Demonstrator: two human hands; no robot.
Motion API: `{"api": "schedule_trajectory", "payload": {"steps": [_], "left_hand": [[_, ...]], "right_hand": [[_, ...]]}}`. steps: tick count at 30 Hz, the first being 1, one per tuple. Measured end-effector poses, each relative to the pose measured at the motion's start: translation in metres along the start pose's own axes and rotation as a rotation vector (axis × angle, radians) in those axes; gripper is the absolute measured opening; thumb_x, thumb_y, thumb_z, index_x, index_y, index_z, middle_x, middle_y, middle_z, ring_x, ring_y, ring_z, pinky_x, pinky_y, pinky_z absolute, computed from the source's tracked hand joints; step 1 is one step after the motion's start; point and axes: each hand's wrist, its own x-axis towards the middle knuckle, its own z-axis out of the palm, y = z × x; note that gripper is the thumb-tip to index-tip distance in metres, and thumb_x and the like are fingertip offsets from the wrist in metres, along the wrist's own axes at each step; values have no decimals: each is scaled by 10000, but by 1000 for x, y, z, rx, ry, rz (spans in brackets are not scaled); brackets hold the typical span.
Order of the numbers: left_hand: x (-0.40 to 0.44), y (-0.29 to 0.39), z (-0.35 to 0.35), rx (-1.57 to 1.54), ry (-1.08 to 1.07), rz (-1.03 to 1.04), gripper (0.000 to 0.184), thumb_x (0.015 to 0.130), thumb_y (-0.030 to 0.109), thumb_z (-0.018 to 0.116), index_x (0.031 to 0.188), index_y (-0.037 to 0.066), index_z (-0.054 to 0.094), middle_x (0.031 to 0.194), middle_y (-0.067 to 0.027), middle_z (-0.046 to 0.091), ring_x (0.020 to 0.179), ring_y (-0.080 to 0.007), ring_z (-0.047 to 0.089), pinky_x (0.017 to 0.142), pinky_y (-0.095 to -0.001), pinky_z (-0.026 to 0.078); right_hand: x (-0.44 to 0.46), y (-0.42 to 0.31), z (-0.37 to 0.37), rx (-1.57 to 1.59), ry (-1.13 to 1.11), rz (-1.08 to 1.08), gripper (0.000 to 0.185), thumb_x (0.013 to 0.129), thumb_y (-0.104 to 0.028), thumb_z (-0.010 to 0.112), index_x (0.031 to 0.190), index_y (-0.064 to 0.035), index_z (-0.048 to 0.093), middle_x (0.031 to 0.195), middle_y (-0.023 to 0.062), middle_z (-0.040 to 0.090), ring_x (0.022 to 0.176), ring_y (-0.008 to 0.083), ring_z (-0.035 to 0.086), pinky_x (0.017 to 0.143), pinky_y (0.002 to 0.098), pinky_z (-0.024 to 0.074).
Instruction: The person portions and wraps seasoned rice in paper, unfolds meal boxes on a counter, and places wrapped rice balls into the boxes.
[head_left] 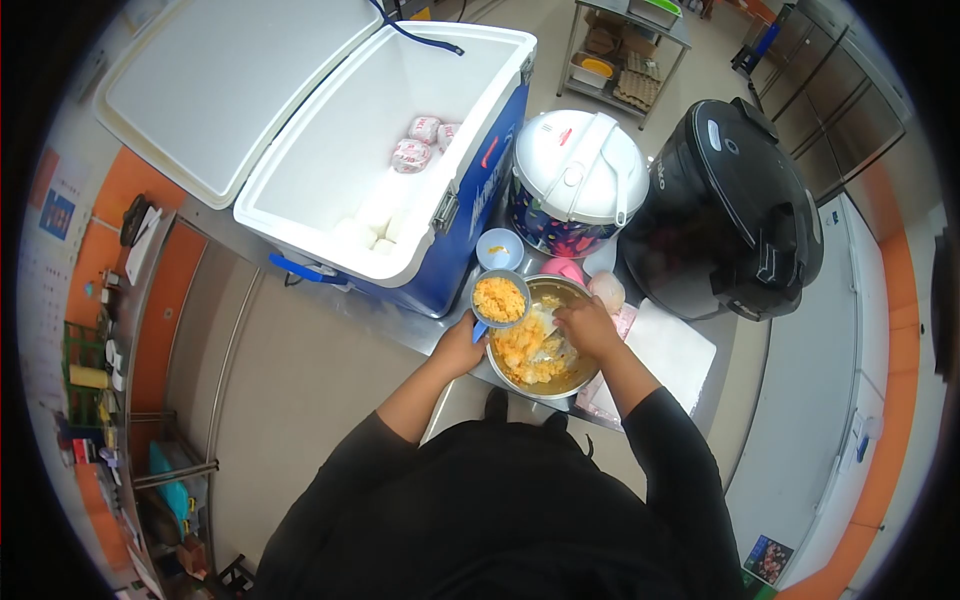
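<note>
My left hand (458, 346) is closed on the blue handle of a small round cup (481, 329). Orange-yellow rice (499, 299) fills that cup, which is held over the left rim of a steel mixing bowl (583, 380). More orange and white rice (522, 345) lies in the bowl. Over the bowl's right side, my right hand (588, 328) reaches in with its fingers bent together; whatever they grip is hidden. A light blue bowl (500, 249) with a few orange bits stands just behind the cup. Beside my right hand sit a pale round item (607, 291) and a pink object (563, 270).
At the left, an open blue-and-white cooler (462, 215) holds several wrapped round packets (412, 155). Behind the bowl stand a white-lidded patterned container (580, 170) and a large black cooker (725, 210). White paper sheets (665, 350) lie at the right.
</note>
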Motion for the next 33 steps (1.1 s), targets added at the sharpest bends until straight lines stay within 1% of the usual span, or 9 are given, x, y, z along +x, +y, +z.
{"api": "schedule_trajectory", "payload": {"steps": [4,6,7,9,14,16,26,29,33], "left_hand": [[2,-6,3,-19,-13,-22,466,861,142,636,1273,14,460,1069,-271,662,1011,-421,644,867,-466,509],[8,-17,10,111,77,72,568,863,80,623,1376,14,390,965,-197,691,847,-313,709,810,-417,540],[6,-15,11,113,76,73,568,863,80,623,1376,14,390,965,-197,691,847,-313,709,810,-417,540],[1,-7,9,160,96,46,587,865,124,633,1388,21,388,1091,-241,645,1023,-384,651,914,-444,500],[-1,-16,9,247,163,119,488,868,161,630,1290,4,443,1224,-299,510,1073,-488,574,927,-483,479],[-10,-4,5,251,146,78,475,874,168,626,1277,-4,442,1259,-304,473,1078,-497,564,929,-486,475],[-16,37,23,387,-213,-12,445,905,236,604,1199,-66,462,1045,-298,638,1015,-430,630,869,-484,491],[-19,56,33,454,-299,3,439,904,249,605,1176,-72,481,1059,-300,637,1017,-428,630,871,-483,492],[-15,63,43,484,-334,22,417,892,249,611,1148,-68,520,1067,-303,639,1009,-429,634,864,-481,497]], "right_hand": [[-7,0,6,160,-122,-10,168,890,-233,621,931,-122,740,884,94,696,885,268,642,839,425,407],[-12,2,7,298,-144,42,178,894,-215,612,944,-108,745,892,112,704,903,289,638,865,436,410],[-14,3,6,298,-142,44,178,894,-215,612,944,-108,745,892,112,704,903,289,638,865,436,410],[-19,4,2,344,-74,40,173,887,-186,615,942,-83,744,888,130,706,899,320,639,870,448,435],[-33,16,-16,444,-38,106,166,876,-143,638,961,-37,731,904,162,703,865,345,654,807,428,497],[-41,16,-30,485,-14,123,161,881,-121,641,968,-14,725,906,174,703,851,352,660,782,415,516],[-73,-18,-105,592,214,464,205,875,-124,618,1024,-7,696,947,173,689,850,343,658,786,424,496],[-79,-38,-91,167,379,320,232,849,-88,589,1069,-44,647,873,101,630,824,285,611,756,411,430],[-90,-69,-65,-163,303,204,386,800,-91,563,1177,-20,602,893,75,582,820,230,589,702,378,437]]}}
